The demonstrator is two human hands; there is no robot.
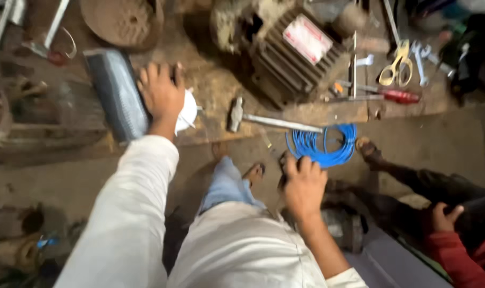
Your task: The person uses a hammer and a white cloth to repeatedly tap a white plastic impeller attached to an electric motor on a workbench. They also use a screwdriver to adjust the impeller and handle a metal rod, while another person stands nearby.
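Left hand (161, 93): grip curled over a white cup-like container (187, 112), contents hidden.
Right hand (305, 186): grip state unclear, near blue wire coil (322, 145).
Far floor: hammer (269, 121), finned motor (298, 53).

Finned motor housing (295, 53) sitting up at 12 o'clock, yellow scissors (396, 66) and red-handled screwdriver (397, 96) lying at 2, hammer (263, 120) resting dead centre, someone's red sleeve (455, 256) poking in at 4

A grimy workshop floor (445, 138) carries a ribbed electric motor (293, 50), a hammer (263, 120), a blue wire coil (323, 145), yellow-handled scissors (396, 66), a red-handled screwdriver (383, 94) and a grey cylinder (116, 93).
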